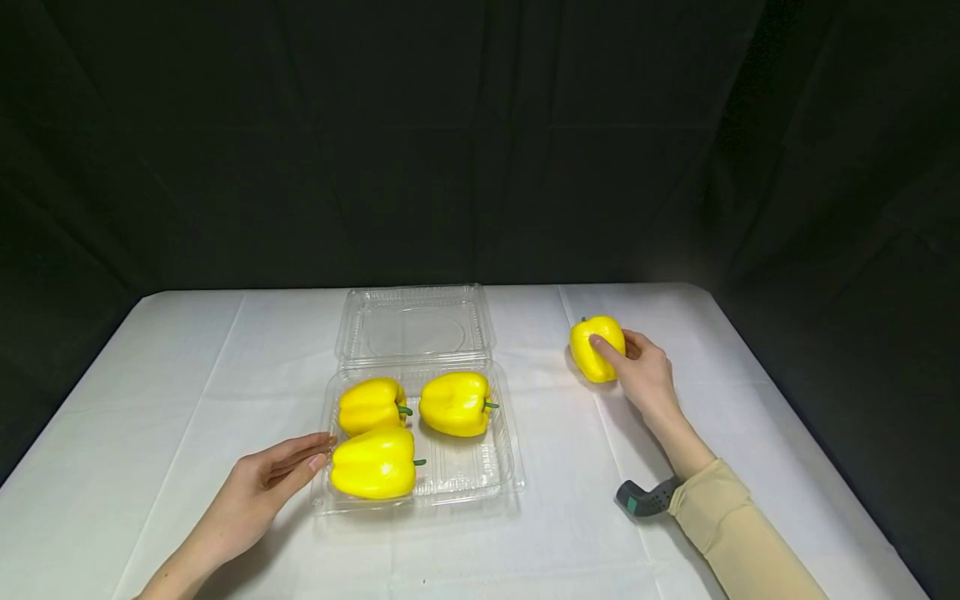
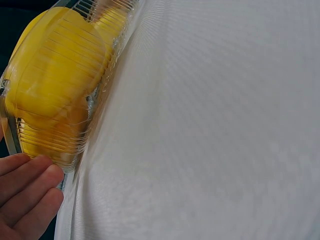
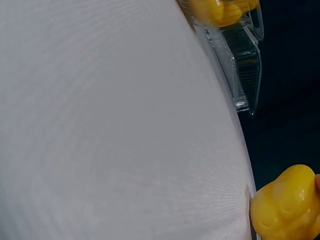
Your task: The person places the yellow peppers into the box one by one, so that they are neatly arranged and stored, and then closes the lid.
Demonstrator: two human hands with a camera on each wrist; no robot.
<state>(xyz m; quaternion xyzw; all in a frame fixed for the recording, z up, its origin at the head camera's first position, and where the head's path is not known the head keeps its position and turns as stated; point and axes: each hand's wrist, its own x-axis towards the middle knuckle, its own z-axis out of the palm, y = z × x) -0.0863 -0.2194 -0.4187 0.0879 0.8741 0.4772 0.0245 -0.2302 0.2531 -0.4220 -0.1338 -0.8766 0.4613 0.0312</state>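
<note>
A clear plastic clamshell container (image 1: 465, 475) lies on the table with its lid folded back. Inside are three yellow bell peppers, one at the back right (image 1: 455, 404), one at the back left (image 1: 371, 406) and one at the front left (image 1: 373, 463). My left hand (image 1: 251, 496) touches the container's left edge, and its straight fingers (image 2: 35, 192) lie against the ribbed side wall in the left wrist view. To the right of the container, my right hand (image 1: 641, 371) grips another yellow bell pepper (image 1: 588, 354), thumb across its front, close over the tablecloth.
The container's transparent lid (image 1: 416, 329) extends toward the table's back edge. A white cloth (image 1: 555, 533) covers the table, and black curtains (image 1: 480, 150) hang behind and beside it. A dark device (image 1: 647, 500) with a green mark sits at the right wrist.
</note>
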